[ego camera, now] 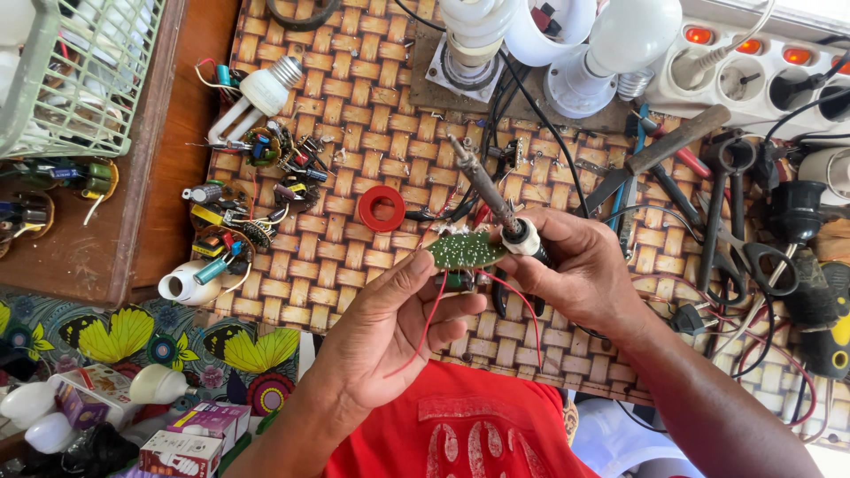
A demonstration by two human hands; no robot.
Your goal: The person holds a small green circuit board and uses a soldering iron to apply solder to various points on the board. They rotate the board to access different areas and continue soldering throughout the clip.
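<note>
The green circuit board [466,249] sits pinched in the grip of the left hand [394,332], thumb and fingertips closed on its near edge, held above the middle of the table [354,115]. Two red wires [522,305] hang from the board toward the person's red shirt [460,429]. The right hand [580,270] is closed around a soldering iron [491,195], whose white collar touches the board's right end and whose tip points away toward the far edge. A red ring [382,209] lies just left. Scissors [739,221] lie near the right edge.
</note>
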